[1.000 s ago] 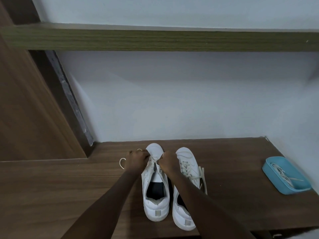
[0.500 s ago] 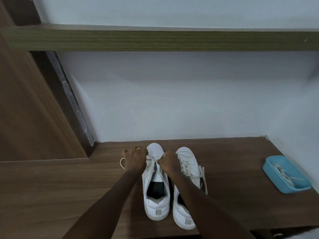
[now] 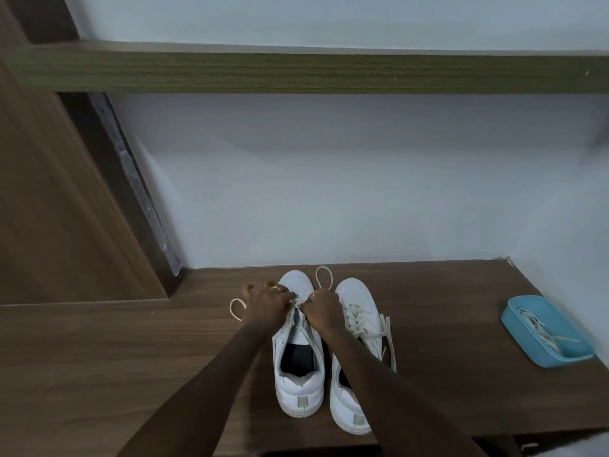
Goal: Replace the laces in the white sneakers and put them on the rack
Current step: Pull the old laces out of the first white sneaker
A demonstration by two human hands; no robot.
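Note:
Two white sneakers stand side by side on the wooden surface (image 3: 131, 357), toes toward the wall. Over the left sneaker (image 3: 298, 387), my left hand (image 3: 267, 303) and my right hand (image 3: 323, 308) each pinch a cream lace near the front eyelets. One lace loop (image 3: 236, 308) sticks out left of my left hand, and another loop (image 3: 324, 278) rises above my right hand. The right sneaker (image 3: 354, 293) is laced, with loose lace ends trailing down its right side. My right forearm covers part of it.
A blue tray (image 3: 514, 321) holding a bundle of laces sits at the right end of the surface. A wooden shelf (image 3: 313, 72) runs across the wall above. A brown wooden panel (image 3: 59, 209) stands at the left.
A lace loop has come up above my right hand between the two toes. Both hands stay at the left sneaker's eyelets, and the left loop remains beside my left hand.

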